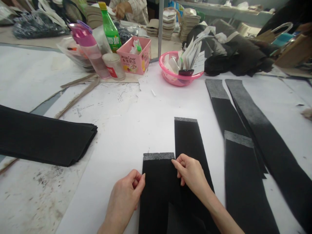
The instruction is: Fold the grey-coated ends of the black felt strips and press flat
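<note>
A black fabric strip [156, 182] with a grey speckled band across its top end lies on the white table in front of me. My left hand [128, 196] pinches its left edge, a little below the grey band. At the strip's top right corner, thumb and forefinger of my right hand [191, 172] are pressed together on the edge. Partly under my right hand and wrist lies a second black strip [187, 138], also with a grey end, reaching farther up the table. Lower down, the near strip appears folded or overlapped; the layers there are hard to separate.
More black strips with grey ends [246, 175] lie to the right. A stack of black fabric pieces [44, 136] is at the left. Along the back stand a pink basin [180, 81], a pink box [134, 58], a green bottle [109, 29] and a pink-lidded bottle [94, 57]. Another person's hand [122, 9] shows beyond.
</note>
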Tool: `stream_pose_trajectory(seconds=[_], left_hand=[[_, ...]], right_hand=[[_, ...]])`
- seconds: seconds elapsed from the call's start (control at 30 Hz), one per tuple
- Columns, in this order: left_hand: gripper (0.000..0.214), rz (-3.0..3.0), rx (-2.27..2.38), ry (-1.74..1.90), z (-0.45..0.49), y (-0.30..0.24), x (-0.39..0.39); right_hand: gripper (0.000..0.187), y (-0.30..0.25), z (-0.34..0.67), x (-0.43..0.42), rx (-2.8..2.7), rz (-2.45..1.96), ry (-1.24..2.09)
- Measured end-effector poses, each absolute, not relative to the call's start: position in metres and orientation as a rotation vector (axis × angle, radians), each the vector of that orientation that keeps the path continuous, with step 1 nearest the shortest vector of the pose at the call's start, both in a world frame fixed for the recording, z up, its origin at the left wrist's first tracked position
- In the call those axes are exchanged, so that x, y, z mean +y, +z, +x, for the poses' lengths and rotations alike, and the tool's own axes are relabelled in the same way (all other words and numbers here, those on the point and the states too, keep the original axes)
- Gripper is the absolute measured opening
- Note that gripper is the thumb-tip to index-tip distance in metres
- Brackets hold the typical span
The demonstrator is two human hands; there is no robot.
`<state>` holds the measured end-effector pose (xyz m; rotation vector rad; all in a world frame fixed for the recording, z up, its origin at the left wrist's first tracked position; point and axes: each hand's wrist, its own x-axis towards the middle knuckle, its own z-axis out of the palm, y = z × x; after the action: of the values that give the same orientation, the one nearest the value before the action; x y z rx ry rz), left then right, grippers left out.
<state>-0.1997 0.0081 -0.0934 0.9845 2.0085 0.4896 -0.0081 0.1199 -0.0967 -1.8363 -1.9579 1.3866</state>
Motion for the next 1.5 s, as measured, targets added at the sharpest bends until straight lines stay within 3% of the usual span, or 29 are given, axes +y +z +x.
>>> stream_pose_trajectory(seconds=[0.77,0.93,1.03,1.17,1.4,1.5], left_hand=[[0.041,1.063,2.07,0.393,-0.195,-0.095,0.008],[0.025,1.472,2.326,0.179,-0.193,-0.092,0.005],[0.036,1.926,2.391,0.248,-0.194,-0.095,0.007],[0.049,2.402,2.077,0.303,-0.199,-0.108,0.012],[0.055,2.445,2.021,0.198,-0.199,-0.114,0.012],[0.053,2.406,2.055,0.238,-0.196,-0.108,0.014]], right_hand=[[0.029,-0.094,-0.007,0.119,-2.002,-1.869,1.302],[0.03,-0.093,-0.008,0.119,-2.022,-1.865,1.293],[0.03,-0.092,-0.009,0.12,-2.032,-1.876,1.284],[0.03,-0.091,-0.009,0.119,-2.042,-1.883,1.271],[0.028,-0.091,-0.009,0.118,-2.093,-1.883,1.241],[0.024,-0.086,-0.011,0.116,-2.246,-1.94,1.018]])
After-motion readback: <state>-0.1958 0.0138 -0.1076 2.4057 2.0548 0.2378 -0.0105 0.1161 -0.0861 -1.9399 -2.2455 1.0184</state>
